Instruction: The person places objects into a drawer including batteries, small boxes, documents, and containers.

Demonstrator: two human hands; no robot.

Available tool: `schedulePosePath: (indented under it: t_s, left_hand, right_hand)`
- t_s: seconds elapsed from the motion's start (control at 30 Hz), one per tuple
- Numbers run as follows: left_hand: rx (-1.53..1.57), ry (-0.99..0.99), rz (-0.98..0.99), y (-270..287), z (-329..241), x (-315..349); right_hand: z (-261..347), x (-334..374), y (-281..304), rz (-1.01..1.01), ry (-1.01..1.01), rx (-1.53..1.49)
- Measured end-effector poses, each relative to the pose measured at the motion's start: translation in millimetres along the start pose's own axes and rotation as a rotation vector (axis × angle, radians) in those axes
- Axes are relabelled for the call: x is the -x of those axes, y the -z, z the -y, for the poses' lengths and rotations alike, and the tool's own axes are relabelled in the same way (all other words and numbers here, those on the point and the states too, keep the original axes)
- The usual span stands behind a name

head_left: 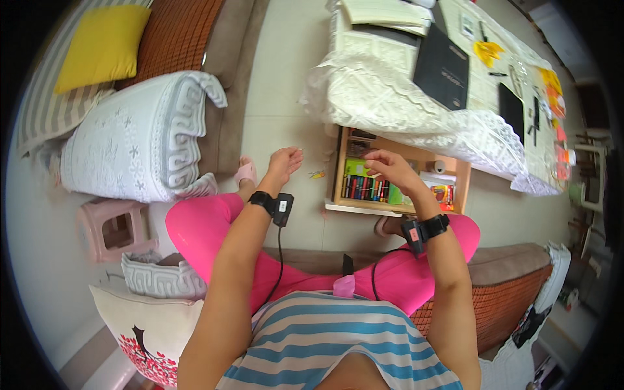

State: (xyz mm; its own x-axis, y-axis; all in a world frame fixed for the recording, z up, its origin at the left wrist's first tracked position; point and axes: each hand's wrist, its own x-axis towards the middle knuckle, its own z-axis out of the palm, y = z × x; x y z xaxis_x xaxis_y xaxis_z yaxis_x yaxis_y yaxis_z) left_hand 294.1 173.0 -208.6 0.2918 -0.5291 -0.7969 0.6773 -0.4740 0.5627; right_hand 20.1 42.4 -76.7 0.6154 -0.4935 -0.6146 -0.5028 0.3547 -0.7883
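Note:
My left hand (284, 165) is over the floor, left of an open wooden drawer (337, 170). Its fingers are curled closed; a tiny pale speck shows at the fingertips, too small to name. Above the drawer, my right hand (392, 171) has its fingers bent and loosely apart, with nothing visible in them. Below that hand lies a row of colored pens or crayons (364, 188) beside a green box (355, 167). A white roll (439, 166) and a red-and-yellow packet (443, 195) sit in the drawer's right part. A small yellow, multicolored piece (317, 174) lies on the floor between my hands.
Over the drawer stands a table with a white lace cloth (370, 97), holding a black folder (442, 68), an open book (387, 12) and a yellow cloth (487, 52). A covered sofa arm (130, 140) and pink stool (117, 227) are at left. Cables run from both wristbands.

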Motion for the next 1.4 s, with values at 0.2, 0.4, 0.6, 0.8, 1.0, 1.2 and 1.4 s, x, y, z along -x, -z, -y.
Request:
schedulePosePath:
  t_s: [0.2, 0.4, 0.6, 0.8, 1.0, 1.2, 1.4]
  left_hand:
    - [-0.032, 0.103, -0.118, 31.4, 44.0, -43.8]
    - [-0.083, 0.109, -0.176, 41.9, 85.3, -85.9]
    - [-0.38, -0.256, -0.277, 53.8, 118.0, -145.2]
    - [-0.961, -0.562, -0.454, 48.0, 111.2, -175.8]
    - [-1.189, -0.704, -0.433, 36.8, 102.8, -189.2]
    - [-1.296, -0.665, -0.538, 33.8, 107.8, -199.2]
    - [-1.027, -0.615, -0.517, 45.1, 115.1, -189.4]
  right_hand:
    - [0.3, -24.9, -16.3, 0.039, -0.059, 0.022]
    - [14.3, -51.9, -28.8, 0.1, -0.122, 0.027]
    - [12.7, -71.1, -30.4, 0.077, -0.252, -0.11]
    - [16.1, -74.1, -25.8, 0.001, -0.251, 0.056]
    - [-21.8, -66.1, -11.4, -0.03, -0.141, 0.421]
    - [-37.8, -59.3, -3.2, -0.039, -0.102, 0.486]
    - [1.9, -60.9, -18.3, -0.034, -0.182, 0.212]
